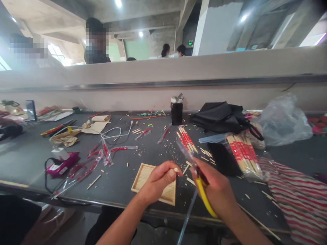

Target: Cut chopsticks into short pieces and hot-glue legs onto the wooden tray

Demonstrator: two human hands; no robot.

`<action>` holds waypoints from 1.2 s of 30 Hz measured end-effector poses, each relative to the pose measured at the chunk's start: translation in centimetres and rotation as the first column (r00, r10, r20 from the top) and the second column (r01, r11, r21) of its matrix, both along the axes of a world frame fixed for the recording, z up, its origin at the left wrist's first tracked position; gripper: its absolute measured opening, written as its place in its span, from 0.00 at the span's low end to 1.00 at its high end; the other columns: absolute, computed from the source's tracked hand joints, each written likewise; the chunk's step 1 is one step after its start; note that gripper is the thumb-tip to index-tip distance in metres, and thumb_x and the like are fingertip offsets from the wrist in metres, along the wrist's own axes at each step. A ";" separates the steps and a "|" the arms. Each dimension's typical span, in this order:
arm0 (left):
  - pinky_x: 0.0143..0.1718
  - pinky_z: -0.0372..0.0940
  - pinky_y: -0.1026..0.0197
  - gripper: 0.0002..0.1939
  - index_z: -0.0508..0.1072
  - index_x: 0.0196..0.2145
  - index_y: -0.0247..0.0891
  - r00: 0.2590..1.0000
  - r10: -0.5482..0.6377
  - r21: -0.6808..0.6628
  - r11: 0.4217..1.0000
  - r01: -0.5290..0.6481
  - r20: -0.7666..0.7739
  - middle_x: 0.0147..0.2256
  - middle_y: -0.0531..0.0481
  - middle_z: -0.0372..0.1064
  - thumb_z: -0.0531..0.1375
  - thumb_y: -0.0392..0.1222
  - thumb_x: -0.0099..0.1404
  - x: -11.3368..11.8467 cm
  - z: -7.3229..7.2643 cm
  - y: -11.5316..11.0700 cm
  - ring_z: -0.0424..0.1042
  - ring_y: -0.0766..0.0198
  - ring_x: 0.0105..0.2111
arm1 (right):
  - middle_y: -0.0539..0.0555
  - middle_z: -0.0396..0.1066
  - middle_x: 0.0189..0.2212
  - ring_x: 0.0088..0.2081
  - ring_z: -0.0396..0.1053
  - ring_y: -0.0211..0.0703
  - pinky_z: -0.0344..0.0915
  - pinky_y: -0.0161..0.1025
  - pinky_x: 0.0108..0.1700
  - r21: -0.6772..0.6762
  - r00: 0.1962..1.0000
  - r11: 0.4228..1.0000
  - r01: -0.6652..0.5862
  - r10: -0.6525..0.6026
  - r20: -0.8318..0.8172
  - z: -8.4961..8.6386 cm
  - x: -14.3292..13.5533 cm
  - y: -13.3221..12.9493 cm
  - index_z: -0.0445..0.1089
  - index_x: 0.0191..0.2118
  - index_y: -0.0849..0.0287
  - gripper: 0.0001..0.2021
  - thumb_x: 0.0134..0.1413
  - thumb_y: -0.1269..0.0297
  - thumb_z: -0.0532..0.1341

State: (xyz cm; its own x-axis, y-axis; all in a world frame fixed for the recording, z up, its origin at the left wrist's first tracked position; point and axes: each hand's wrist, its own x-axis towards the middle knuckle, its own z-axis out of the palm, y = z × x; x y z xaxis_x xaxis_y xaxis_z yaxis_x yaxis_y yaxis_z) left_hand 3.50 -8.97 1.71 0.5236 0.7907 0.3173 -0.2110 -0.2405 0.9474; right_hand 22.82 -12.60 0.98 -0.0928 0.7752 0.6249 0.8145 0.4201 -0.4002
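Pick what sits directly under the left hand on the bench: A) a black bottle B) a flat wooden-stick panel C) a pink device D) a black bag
B. The left hand, pinching a small stick piece, hovers right over the flat wooden-stick panel; the black bottle, pink device and black bag all lie farther off on the bench.
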 end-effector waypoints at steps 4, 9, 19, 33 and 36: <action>0.26 0.49 0.64 0.13 0.67 0.37 0.36 0.976 -0.018 -0.203 0.977 0.063 0.217 0.23 0.57 0.51 0.54 0.50 0.67 0.4 -0.3 0.3 0.51 0.70 0.23 | 0.55 0.74 0.43 0.39 0.74 0.43 0.71 0.39 0.45 -0.004 0.997 0.999 0.033 -0.033 -0.076 -0.1 0.5 0.2 0.65 0.53 0.57 0.16 0.60 0.66 0.56; 0.26 0.47 0.64 0.15 0.66 0.32 0.35 0.971 0.101 -0.242 0.969 -0.047 0.216 0.23 0.55 0.53 0.54 0.50 0.67 0.5 0.4 0.6 0.51 0.70 0.23 | 0.56 0.74 0.44 0.41 0.74 0.45 0.72 0.41 0.44 -0.058 0.998 0.996 -0.062 0.062 -0.013 -0.6 0.5 -0.1 0.65 0.55 0.56 0.17 0.59 0.70 0.56; 0.24 0.44 0.65 0.13 0.66 0.33 0.36 0.960 0.009 -0.329 0.940 0.087 0.281 0.23 0.58 0.48 0.58 0.50 0.63 -0.1 0.4 0.9 0.47 0.72 0.22 | 0.54 0.70 0.41 0.41 0.71 0.45 0.70 0.42 0.43 -0.220 0.986 0.964 -0.149 0.162 0.041 0.2 0.0 -0.2 0.60 0.58 0.51 0.25 0.56 0.74 0.53; 0.27 0.51 0.65 0.15 0.67 0.32 0.36 0.998 0.060 -0.096 0.994 -0.060 0.001 0.24 0.55 0.54 0.57 0.52 0.64 -0.3 0.3 0.6 0.52 0.69 0.25 | 0.56 0.67 0.41 0.44 0.67 0.49 0.68 0.47 0.46 -0.242 0.970 0.957 -0.159 0.197 0.142 1.1 -0.1 -0.7 0.57 0.60 0.54 0.27 0.54 0.76 0.55; 0.30 0.55 0.65 0.13 0.68 0.32 0.36 0.997 0.073 -0.035 0.997 -0.074 -0.035 0.27 0.53 0.58 0.57 0.50 0.65 -0.4 0.2 0.5 0.56 0.68 0.28 | 0.57 0.65 0.43 0.46 0.65 0.50 0.67 0.48 0.48 -0.235 0.967 0.958 -0.162 0.202 0.157 1.0 -0.2 -0.9 0.55 0.61 0.53 0.30 0.53 0.78 0.55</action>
